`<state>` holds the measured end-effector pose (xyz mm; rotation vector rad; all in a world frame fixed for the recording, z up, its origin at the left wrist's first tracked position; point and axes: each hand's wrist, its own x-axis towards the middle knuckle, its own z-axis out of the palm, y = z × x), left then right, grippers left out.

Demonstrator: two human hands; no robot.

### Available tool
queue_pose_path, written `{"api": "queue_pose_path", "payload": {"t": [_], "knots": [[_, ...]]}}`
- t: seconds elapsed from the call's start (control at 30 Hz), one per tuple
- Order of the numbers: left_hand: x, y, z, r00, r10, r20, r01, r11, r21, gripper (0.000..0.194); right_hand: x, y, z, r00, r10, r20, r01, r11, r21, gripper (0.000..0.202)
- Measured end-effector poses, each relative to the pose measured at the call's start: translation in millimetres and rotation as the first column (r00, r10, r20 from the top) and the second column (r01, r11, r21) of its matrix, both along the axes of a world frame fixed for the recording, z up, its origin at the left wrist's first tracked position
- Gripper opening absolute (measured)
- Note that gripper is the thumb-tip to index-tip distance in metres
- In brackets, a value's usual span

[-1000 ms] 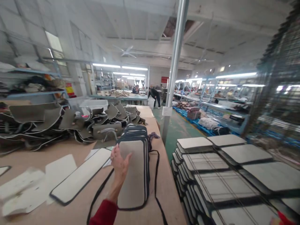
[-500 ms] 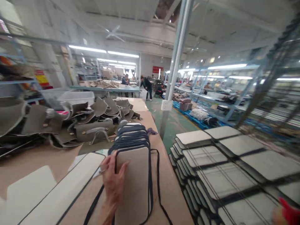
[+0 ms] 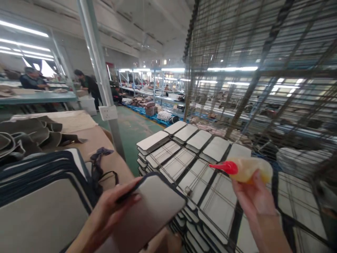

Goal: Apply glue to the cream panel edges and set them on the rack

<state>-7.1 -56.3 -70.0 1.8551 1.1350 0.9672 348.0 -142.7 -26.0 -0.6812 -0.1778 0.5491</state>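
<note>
My left hand (image 3: pixel 116 200) grips the edge of a pale panel with rounded corners and a dark border (image 3: pixel 155 207), thumb on its face. The panel is lifted and tilted between the table and the rack. In my right hand (image 3: pixel 254 193) is a translucent squeeze bottle (image 3: pixel 252 169) with yellowish contents, its red nozzle pointing left. It is held over rows of similar pale panels (image 3: pixel 218 196) lying on a wire rack. A stack of dark-edged panels (image 3: pixel 44 200) rests on the table at the left.
Brown-grey leather-like pieces (image 3: pixel 34 131) and a dark cloth strip (image 3: pixel 101 154) lie on the table (image 3: pixel 116 161). A metal post with a socket box (image 3: pixel 108 112) rises beyond it. Raised wire racks (image 3: pixel 252 77) stand at the right. Other people (image 3: pixel 88 86) are farther back.
My view has swung to the right. My left hand has taken a panel off the stack and carried it toward the rack. The bottle in my right hand has come fully into view.
</note>
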Motion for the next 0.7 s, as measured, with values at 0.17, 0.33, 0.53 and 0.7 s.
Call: {"api": "queue_pose_path", "payload": {"t": [0.17,0.33,0.53,0.7], "knots": [[122,20,68.8,0.637,-0.769,-0.056,0.741,0.630,-0.231,0.037,35,-41,34.7,0.978,0.045,0.203,-0.038,0.999,-0.037,0.063],[172,1,86.0,0.378,-0.924,-0.062,0.846,0.371,-0.381,0.035,60,-74,51.5,0.941,0.146,0.305,-0.115,0.986,-0.119,0.071],[200,-8,111.5,0.127,-0.988,-0.082,0.902,0.150,-0.405,0.036,66,-85,60.2,0.892,0.224,0.394,-0.186,0.974,-0.131,0.074],[198,-4,125.8,0.072,-0.994,-0.085,0.884,0.103,-0.457,0.033,53,-78,69.7,0.882,0.288,0.374,-0.254,0.957,-0.140,0.075]]}}
